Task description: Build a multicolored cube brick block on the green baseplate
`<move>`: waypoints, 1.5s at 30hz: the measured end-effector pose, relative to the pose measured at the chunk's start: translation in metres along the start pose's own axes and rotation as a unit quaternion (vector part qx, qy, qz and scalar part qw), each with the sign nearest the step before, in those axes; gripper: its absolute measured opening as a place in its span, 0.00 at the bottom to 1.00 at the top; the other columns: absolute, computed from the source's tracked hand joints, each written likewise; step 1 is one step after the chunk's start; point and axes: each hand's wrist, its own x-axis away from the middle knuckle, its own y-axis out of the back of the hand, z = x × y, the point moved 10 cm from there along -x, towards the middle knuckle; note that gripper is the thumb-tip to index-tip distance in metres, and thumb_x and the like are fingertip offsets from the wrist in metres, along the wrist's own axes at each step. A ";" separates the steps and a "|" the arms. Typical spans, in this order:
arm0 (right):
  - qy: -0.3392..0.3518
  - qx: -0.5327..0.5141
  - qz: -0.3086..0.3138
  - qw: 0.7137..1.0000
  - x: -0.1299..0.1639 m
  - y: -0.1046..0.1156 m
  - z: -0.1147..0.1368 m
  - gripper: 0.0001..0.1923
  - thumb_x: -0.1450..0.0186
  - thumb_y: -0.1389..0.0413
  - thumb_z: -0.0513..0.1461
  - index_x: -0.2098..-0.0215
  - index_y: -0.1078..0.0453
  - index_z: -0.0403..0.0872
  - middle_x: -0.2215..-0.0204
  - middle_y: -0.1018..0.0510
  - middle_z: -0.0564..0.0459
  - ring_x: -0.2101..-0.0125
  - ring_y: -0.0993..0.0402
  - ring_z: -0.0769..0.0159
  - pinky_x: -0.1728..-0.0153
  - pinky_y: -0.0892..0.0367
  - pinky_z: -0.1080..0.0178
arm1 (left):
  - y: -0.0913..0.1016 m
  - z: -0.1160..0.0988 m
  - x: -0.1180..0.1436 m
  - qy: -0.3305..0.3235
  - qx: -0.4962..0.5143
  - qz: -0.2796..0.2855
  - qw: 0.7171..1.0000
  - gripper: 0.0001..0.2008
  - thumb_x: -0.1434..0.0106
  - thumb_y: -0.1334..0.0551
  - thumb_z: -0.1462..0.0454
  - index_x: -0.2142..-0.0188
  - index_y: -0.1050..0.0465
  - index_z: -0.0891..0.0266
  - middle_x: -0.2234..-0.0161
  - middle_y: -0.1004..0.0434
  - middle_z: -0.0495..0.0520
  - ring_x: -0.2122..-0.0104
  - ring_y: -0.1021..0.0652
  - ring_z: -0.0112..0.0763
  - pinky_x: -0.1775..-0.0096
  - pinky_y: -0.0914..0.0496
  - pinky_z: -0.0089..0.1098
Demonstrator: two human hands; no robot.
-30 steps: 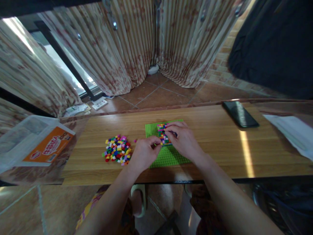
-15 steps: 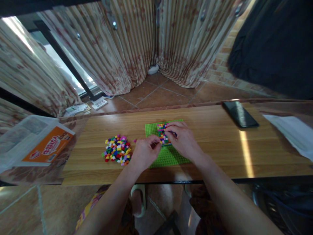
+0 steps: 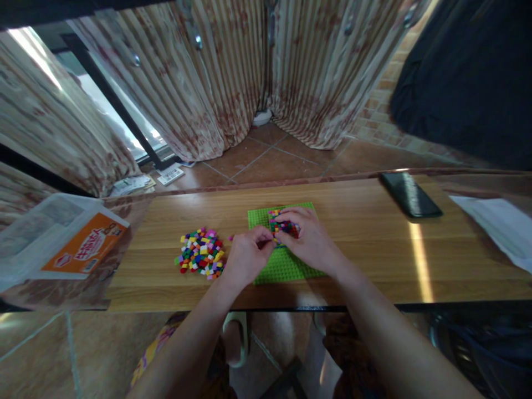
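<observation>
A lime-green studded baseplate [image 3: 286, 269] lies on the wooden table, carrying a patch of tiny multicoloured building bricks [image 3: 286, 226]. My left hand [image 3: 248, 252] is over the plate's left edge, thumb and forefinger pinched at the near left corner of the patch. Whatever is in that pinch is too small to make out. My right hand [image 3: 310, 239] arches over the patch, its fingers apart from the thumb, and bricks show in the gap. The right thumb tip is close to the left fingertips. Part of the patch is hidden under the right hand.
A heap of loose bricks [image 3: 201, 254] lies left of the plate, with a single pink brick [image 3: 231, 238] beside it. A clear plastic box [image 3: 62, 244] with an orange label stands at the far left. A black phone [image 3: 410, 194] and white paper [image 3: 494, 224] lie to the right.
My right thumb has come down and left across the patch, towards the left fingertips, and a gap has opened between it and the fingers. My left hand has stayed nearly still.
</observation>
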 end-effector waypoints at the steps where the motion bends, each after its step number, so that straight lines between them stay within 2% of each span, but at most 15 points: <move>1: -0.003 0.002 0.002 1.000 0.000 -0.001 0.000 0.12 0.41 0.41 0.37 0.58 0.24 0.51 0.56 0.24 0.50 0.51 0.33 0.57 0.48 0.38 0.51 | 0.000 0.000 0.000 0.000 0.003 -0.001 1.000 0.04 0.43 0.41 0.69 0.71 0.27 0.62 0.74 0.23 0.48 0.73 0.23 0.27 0.67 0.31 0.26; 11: -0.032 0.007 -0.001 0.999 -0.001 -0.005 -0.005 0.13 0.45 0.40 0.34 0.60 0.24 0.50 0.55 0.25 0.49 0.50 0.34 0.56 0.48 0.38 0.50 | 0.000 0.001 0.000 0.010 0.005 -0.007 1.000 0.04 0.43 0.40 0.70 0.71 0.27 0.62 0.73 0.23 0.49 0.72 0.23 0.28 0.67 0.30 0.26; 25: -0.014 0.010 0.009 1.000 -0.005 -0.006 -0.001 0.15 0.46 0.40 0.33 0.60 0.25 0.50 0.56 0.23 0.51 0.51 0.32 0.57 0.48 0.38 0.50 | -0.002 0.009 -0.001 0.013 0.005 -0.013 1.000 0.03 0.43 0.40 0.69 0.72 0.27 0.62 0.74 0.23 0.48 0.73 0.23 0.27 0.67 0.30 0.27; 29: -0.010 0.000 -0.007 1.000 -0.003 -0.003 0.000 0.14 0.44 0.40 0.35 0.59 0.25 0.50 0.56 0.23 0.51 0.51 0.32 0.57 0.48 0.38 0.52 | -0.001 0.008 -0.002 0.014 0.017 -0.010 1.000 0.02 0.43 0.40 0.69 0.71 0.28 0.62 0.73 0.23 0.49 0.72 0.23 0.27 0.66 0.29 0.27; 33: -0.022 -0.038 -0.055 0.998 -0.004 0.010 -0.011 0.12 0.39 0.43 0.39 0.57 0.27 0.49 0.57 0.22 0.49 0.54 0.29 0.60 0.49 0.36 0.54 | -0.003 0.010 -0.002 0.032 0.043 0.014 0.998 0.04 0.44 0.37 0.68 0.67 0.28 0.62 0.70 0.22 0.50 0.69 0.22 0.29 0.64 0.28 0.28; 36: -0.035 -0.028 -0.080 0.996 -0.008 0.016 -0.024 0.16 0.36 0.45 0.42 0.52 0.29 0.47 0.53 0.24 0.45 0.51 0.30 0.58 0.47 0.37 0.53 | -0.006 0.013 -0.003 0.045 0.029 0.027 0.998 0.07 0.45 0.35 0.68 0.66 0.28 0.62 0.69 0.22 0.50 0.69 0.22 0.29 0.64 0.28 0.29; 39: -0.046 -0.007 -0.054 0.997 -0.014 0.006 -0.034 0.18 0.34 0.48 0.44 0.50 0.30 0.46 0.51 0.24 0.43 0.49 0.30 0.57 0.46 0.38 0.52 | -0.006 0.013 -0.003 0.044 -0.002 0.017 0.999 0.05 0.43 0.36 0.66 0.66 0.29 0.62 0.70 0.22 0.50 0.69 0.22 0.30 0.64 0.29 0.30; 42: -0.057 0.000 -0.031 0.998 -0.019 -0.003 -0.039 0.16 0.33 0.51 0.43 0.52 0.28 0.45 0.53 0.23 0.44 0.52 0.28 0.59 0.48 0.36 0.53 | -0.007 0.012 -0.003 0.036 -0.021 0.014 0.999 0.04 0.42 0.36 0.64 0.67 0.29 0.62 0.71 0.22 0.50 0.70 0.23 0.30 0.65 0.31 0.30; 45: -0.092 0.006 -0.043 0.995 -0.019 0.002 -0.047 0.15 0.33 0.51 0.42 0.55 0.27 0.46 0.56 0.21 0.45 0.54 0.26 0.59 0.51 0.33 0.55 | -0.011 0.010 -0.004 0.025 -0.041 0.006 0.999 0.04 0.41 0.37 0.64 0.66 0.29 0.62 0.73 0.24 0.48 0.73 0.24 0.29 0.69 0.33 0.28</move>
